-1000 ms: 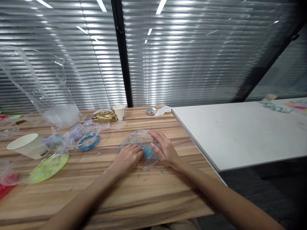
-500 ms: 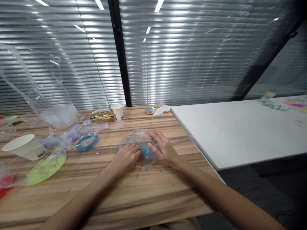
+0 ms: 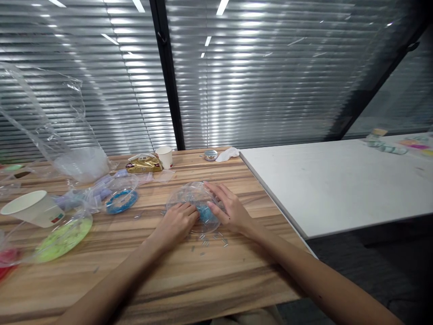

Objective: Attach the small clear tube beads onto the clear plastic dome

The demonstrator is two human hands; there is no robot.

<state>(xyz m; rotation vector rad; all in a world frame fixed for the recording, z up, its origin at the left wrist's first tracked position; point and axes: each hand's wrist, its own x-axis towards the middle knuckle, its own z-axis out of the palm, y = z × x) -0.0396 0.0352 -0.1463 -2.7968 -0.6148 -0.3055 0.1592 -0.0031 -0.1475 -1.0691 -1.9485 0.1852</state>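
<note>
A clear round plastic shell (image 3: 192,194) sits on the wooden table with a clump of blue material (image 3: 204,213) in it. My left hand (image 3: 181,220) is over the shell's near left side, its fingers curled together; the fingertips are partly hidden, and what they pinch is too small to make out. My right hand (image 3: 232,211) cups the shell's right side, fingers along the far rim and thumb near the blue clump. Short clear tube-like bits (image 3: 204,241) lie scattered on the table just in front of the shell.
To the left are a paper cup (image 3: 32,207), a yellow-green disc (image 3: 64,239), a blue ring (image 3: 122,201) and a large clear bag (image 3: 81,162). Behind stand a gold tissue pack (image 3: 144,163), a small cup (image 3: 164,158) and a round tin (image 3: 210,155). A white table (image 3: 338,189) adjoins right.
The whole view has shifted very slightly. Both hands stay at the shell, with no clear change in their hold.
</note>
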